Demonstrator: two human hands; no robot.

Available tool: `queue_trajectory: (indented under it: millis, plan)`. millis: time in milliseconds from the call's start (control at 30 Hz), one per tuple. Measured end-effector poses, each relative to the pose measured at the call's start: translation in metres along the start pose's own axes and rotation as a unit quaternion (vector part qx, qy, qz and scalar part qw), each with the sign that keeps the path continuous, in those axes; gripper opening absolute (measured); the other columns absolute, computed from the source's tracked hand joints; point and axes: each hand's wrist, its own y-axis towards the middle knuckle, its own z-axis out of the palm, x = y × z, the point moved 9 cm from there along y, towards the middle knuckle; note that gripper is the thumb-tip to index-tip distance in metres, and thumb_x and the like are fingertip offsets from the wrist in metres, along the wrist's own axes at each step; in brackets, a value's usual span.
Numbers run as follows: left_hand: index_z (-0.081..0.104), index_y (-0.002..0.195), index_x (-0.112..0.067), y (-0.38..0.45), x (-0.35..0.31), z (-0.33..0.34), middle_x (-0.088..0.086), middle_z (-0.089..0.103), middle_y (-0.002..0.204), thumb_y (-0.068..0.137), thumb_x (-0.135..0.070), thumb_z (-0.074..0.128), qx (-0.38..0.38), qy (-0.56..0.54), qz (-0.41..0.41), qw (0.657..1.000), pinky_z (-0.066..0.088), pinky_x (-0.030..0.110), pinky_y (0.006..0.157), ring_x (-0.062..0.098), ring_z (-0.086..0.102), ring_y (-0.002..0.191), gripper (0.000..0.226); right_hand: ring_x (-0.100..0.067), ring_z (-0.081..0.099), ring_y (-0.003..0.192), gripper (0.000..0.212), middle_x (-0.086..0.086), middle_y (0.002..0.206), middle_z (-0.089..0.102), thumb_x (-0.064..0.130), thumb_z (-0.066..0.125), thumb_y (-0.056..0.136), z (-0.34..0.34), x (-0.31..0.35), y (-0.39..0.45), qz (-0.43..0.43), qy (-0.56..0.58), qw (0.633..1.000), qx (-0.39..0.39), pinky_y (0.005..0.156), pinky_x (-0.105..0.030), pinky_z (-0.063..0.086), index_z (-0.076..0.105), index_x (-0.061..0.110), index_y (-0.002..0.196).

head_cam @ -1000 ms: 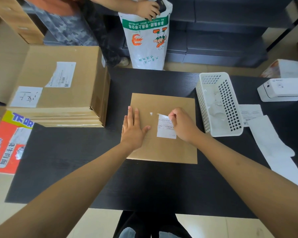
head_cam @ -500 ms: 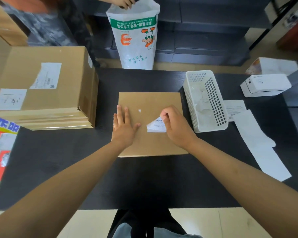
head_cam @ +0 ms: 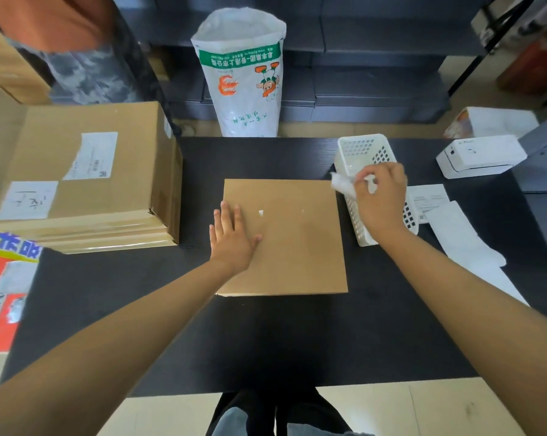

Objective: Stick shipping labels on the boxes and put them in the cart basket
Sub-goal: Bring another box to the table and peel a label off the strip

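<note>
L hand [head_cam: 232,237] flat, fingers spread on box [head_cam: 292,247]; R hand [head_cam: 379,196] pinching crumpled paper [head_cam: 343,185] over basket [head_cam: 365,152].

Left hand [head_cam: 232,237] flat with fingers straight and spread, palm down, left arm extended forward, right hand [head_cam: 379,199] raised, fingers curled and pinching, right arm stretched forward

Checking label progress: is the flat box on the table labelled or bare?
Bare: the box shows only tiny white scraps; the right hand holds crumpled paper over the basket.
</note>
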Motion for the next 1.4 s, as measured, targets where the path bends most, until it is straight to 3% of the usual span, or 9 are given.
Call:
queue_trajectory:
  millis: [67,233,400,500,667,767,933,1233,1400]
  plan:
    - [-0.006,0.152,-0.008,0.000,-0.004,-0.006,0.014,-0.019,0.158,0.100,-0.045,0.036,-0.011,0.019,0.006,1.000,-0.004,0.043,0.119,0.033,-0.018,0.145,0.076,-0.025,0.052,0.106,0.013,-0.008,0.115,0.048,0.017,0.056,0.091,-0.018,-0.024,0.003,0.039,-0.019,0.999,-0.022,0.096,-0.033,0.041,0.064,0.009,0.097]
    - [0.009,0.151,-0.009,-0.005,-0.020,-0.015,0.012,-0.004,0.158,0.101,-0.032,0.040,-0.044,0.050,0.049,0.997,-0.001,0.043,0.120,0.035,-0.010,0.146,0.063,-0.021,0.051,0.088,0.019,-0.014,0.110,0.056,0.019,0.050,0.095,-0.042,-0.071,0.018,0.068,-0.109,0.992,-0.013,0.076,-0.023,0.032,0.063,0.007,0.099]
    - [0.016,0.149,-0.011,-0.007,-0.031,-0.015,0.015,0.007,0.155,0.096,-0.020,0.042,-0.066,0.054,0.064,0.994,0.009,0.041,0.119,0.032,0.003,0.145,0.060,-0.033,0.060,0.097,0.019,-0.019,0.108,0.065,0.018,0.054,0.093,-0.023,-0.115,0.038,0.109,-0.152,0.982,0.036,0.074,-0.029,0.043,0.065,0.004,0.100]
    - [0.015,0.149,-0.011,-0.010,-0.032,-0.015,0.014,0.007,0.155,0.097,-0.024,0.042,-0.069,0.055,0.049,0.995,0.010,0.040,0.118,0.031,0.005,0.145,0.061,-0.036,0.059,0.103,0.018,-0.017,0.110,0.066,0.021,0.059,0.090,0.003,-0.127,0.044,0.107,-0.148,0.978,0.096,0.081,-0.034,0.045,0.064,0.009,0.102]
    - [0.016,0.150,-0.010,-0.014,-0.038,-0.018,0.012,0.006,0.156,0.095,-0.023,0.048,-0.065,0.046,0.033,0.996,0.012,0.039,0.117,0.029,0.006,0.145,0.065,-0.029,0.055,0.090,0.028,-0.008,0.095,0.056,0.024,0.069,0.084,0.041,-0.141,0.044,0.093,-0.148,0.957,0.230,0.073,-0.031,0.039,0.044,0.018,0.096]
    - [0.016,0.149,-0.007,-0.015,-0.041,-0.021,0.013,0.007,0.156,0.094,-0.021,0.050,-0.067,0.050,0.023,0.996,0.012,0.040,0.118,0.030,0.005,0.145,0.066,-0.028,0.055,0.091,0.021,-0.011,0.101,0.062,0.031,0.063,0.088,0.048,-0.145,0.046,0.050,-0.199,0.936,0.286,0.076,-0.032,0.040,0.057,0.012,0.094]
    - [0.020,0.147,-0.007,-0.014,-0.045,-0.021,0.015,0.008,0.156,0.095,-0.023,0.050,-0.055,0.050,0.005,0.997,0.013,0.040,0.117,0.031,0.006,0.145,0.062,-0.024,0.055,0.078,0.034,-0.013,0.098,0.065,0.043,0.034,0.099,0.022,-0.125,0.056,-0.036,-0.249,0.948,0.194,0.062,-0.030,0.039,0.052,0.015,0.091]
    - [0.027,0.145,-0.013,-0.022,-0.050,-0.029,0.011,0.024,0.152,0.099,-0.022,0.041,-0.040,0.108,0.005,0.993,0.026,0.041,0.115,0.029,0.022,0.141,0.049,-0.023,0.061,0.083,0.036,-0.009,0.097,0.065,0.042,0.034,0.100,0.028,-0.098,0.042,-0.054,-0.275,0.929,0.243,0.073,-0.036,0.050,0.055,0.014,0.101]
    - [0.033,0.142,-0.014,-0.023,-0.064,-0.050,0.007,0.038,0.146,0.096,-0.019,0.042,-0.057,0.163,0.002,0.985,0.034,0.039,0.106,0.027,0.035,0.134,0.048,-0.020,0.059,0.082,0.031,-0.006,0.096,0.064,0.040,0.041,0.098,0.031,-0.052,0.028,-0.108,-0.271,0.924,0.249,0.069,-0.031,0.045,0.057,0.013,0.102]
